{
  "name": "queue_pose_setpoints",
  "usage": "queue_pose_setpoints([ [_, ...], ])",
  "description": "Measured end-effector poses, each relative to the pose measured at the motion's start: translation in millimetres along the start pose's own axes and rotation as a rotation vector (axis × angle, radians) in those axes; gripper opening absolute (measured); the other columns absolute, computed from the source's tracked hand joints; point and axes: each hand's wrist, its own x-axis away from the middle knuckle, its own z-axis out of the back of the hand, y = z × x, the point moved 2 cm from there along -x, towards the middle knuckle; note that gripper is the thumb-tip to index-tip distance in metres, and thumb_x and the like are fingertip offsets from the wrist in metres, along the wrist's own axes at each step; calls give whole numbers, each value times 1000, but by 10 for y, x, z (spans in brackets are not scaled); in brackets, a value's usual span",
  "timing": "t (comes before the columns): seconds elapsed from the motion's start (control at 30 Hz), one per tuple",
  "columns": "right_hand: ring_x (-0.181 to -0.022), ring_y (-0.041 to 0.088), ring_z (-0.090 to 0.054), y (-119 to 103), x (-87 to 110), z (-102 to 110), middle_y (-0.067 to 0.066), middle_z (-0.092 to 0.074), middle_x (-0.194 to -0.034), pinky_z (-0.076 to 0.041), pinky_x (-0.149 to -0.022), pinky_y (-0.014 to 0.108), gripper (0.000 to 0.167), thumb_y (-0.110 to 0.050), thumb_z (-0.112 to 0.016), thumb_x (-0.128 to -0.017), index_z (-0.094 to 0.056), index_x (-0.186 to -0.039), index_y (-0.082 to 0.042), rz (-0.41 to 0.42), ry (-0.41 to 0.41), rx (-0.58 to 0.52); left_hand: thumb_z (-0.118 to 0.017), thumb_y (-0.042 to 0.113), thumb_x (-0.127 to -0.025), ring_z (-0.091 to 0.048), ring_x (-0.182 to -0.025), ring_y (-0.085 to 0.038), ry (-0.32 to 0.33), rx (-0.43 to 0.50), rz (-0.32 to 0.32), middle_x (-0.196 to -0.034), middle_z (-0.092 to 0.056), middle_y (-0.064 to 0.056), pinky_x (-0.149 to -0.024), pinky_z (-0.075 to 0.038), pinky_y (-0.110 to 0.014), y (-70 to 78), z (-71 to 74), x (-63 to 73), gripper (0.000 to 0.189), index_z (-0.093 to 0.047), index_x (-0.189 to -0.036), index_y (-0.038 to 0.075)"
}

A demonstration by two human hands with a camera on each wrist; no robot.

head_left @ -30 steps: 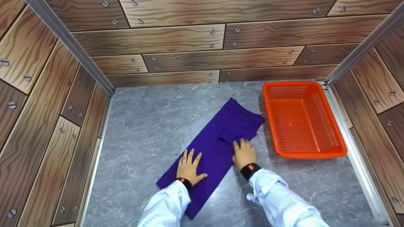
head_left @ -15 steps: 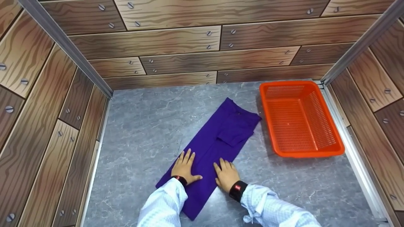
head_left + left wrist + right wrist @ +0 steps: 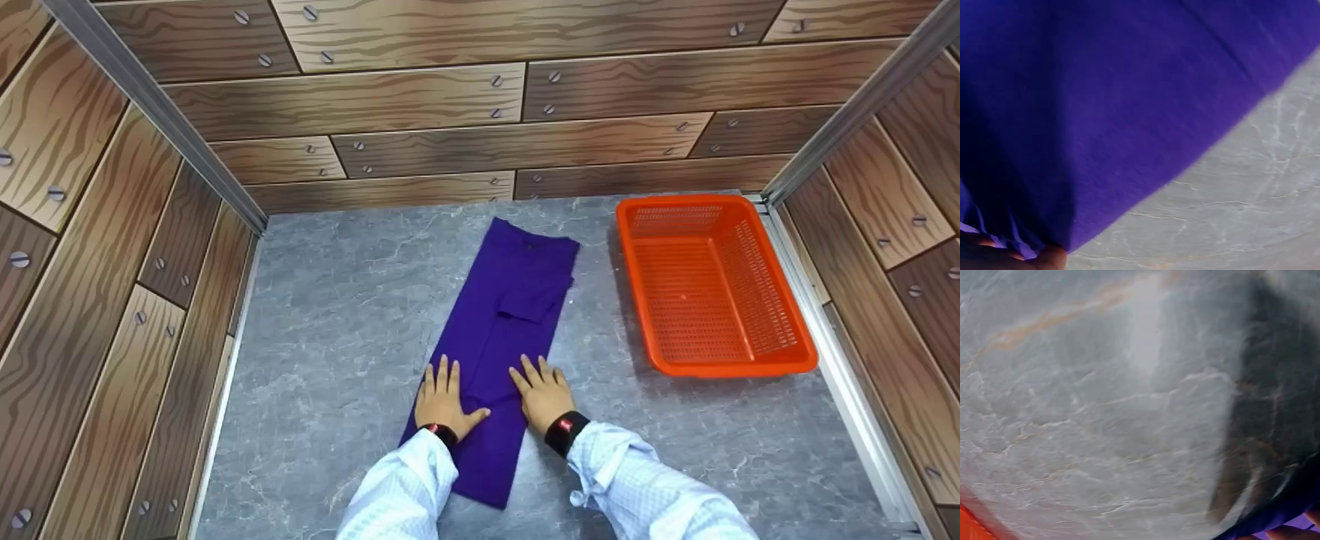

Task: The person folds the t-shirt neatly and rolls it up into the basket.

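Note:
A purple shirt (image 3: 491, 330) lies folded lengthwise into a long strip on the grey marbled surface, one sleeve folded over it. Its neckline end points away, slightly to the right. On the left part of the near half rests my left hand (image 3: 444, 409), fingers spread and thumb out to the right. My right hand (image 3: 546, 399) lies at the right edge, fingertips on the cloth. Across the left wrist view spreads the shirt (image 3: 1129, 112), with the fingertips (image 3: 1053, 256) low at the left. The right wrist view has mostly bare surface, with the shirt's edge (image 3: 1275, 514) at lower right.
To the right stands an orange plastic basket (image 3: 686, 300) with slotted sides and nothing in it. Wood-patterned panels (image 3: 420, 154) wall the back and both sides, with metal strips at the corners. Grey marbled surface (image 3: 337, 322) extends left of the shirt.
The shirt has turned, its neckline end swinging left and its near end shifting right. My right hand came back from beside the folded sleeve to the shirt's lower right edge.

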Motion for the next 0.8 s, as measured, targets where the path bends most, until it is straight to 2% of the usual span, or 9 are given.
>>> queue_pose_setpoints([
  [0.13,-139,44,-39,94,-53,15,14,-44,-152,-37,-107,60,56,-17,-63,-87,-52,-142,-17,-49,-32,-30,-69,67,-73,-21,-149,-40,-1,6,-39,-163,-22,-13,-116,-31,-51,13,-21,24,106,-31,-154,10],
  [0.3,-141,47,-33,280,-108,90,17,-37,-156,-30,-110,64,53,-6,-43,-93,-48,-145,-16,-152,-73,-92,-74,55,-76,-23,-148,-41,-13,102,-148,-161,-22,-18,-109,-41,-52,52,-16,50,97,-36,-150,5],
  [0.37,-141,49,-31,366,-104,125,18,-36,-156,-29,-111,65,54,-3,-38,-93,-49,-144,-15,-195,-61,-110,-76,50,-76,-22,-148,-41,-29,145,-200,-161,-22,-19,-110,-41,-51,95,-14,61,94,-38,-149,4],
  [0.47,-141,50,-31,448,-80,143,20,-36,-155,-30,-110,65,53,-1,-39,-92,-52,-142,-11,-213,-17,-117,-77,48,-77,-20,-149,-40,-69,126,-253,-162,-20,-17,-114,-37,-48,162,-21,83,93,-37,-150,5],
  [0.57,-139,49,-35,437,-16,101,22,-38,-153,-34,-109,63,49,-4,-47,-90,-55,-138,-6,-158,60,-103,-77,51,-77,-21,-149,-39,-88,43,-279,-162,-22,-15,-117,-33,-46,217,-34,115,95,-36,-150,6],
  [0.7,-135,48,-42,309,161,-10,25,-44,-148,-40,-106,58,49,-12,-60,-86,-58,-134,-2,-32,164,-101,-75,56,-76,-25,-149,-36,-72,-58,-272,-162,-26,-12,-118,-31,-44,262,-74,152,99,-34,-152,7],
  [0.8,-133,47,-45,192,339,-76,26,-47,-145,-41,-105,57,50,-16,-64,-86,-57,-134,-1,54,162,-110,-73,59,-77,-25,-149,-35,-57,-93,-269,-162,-26,-11,-119,-30,-42,291,-125,171,100,-32,-153,8],
])
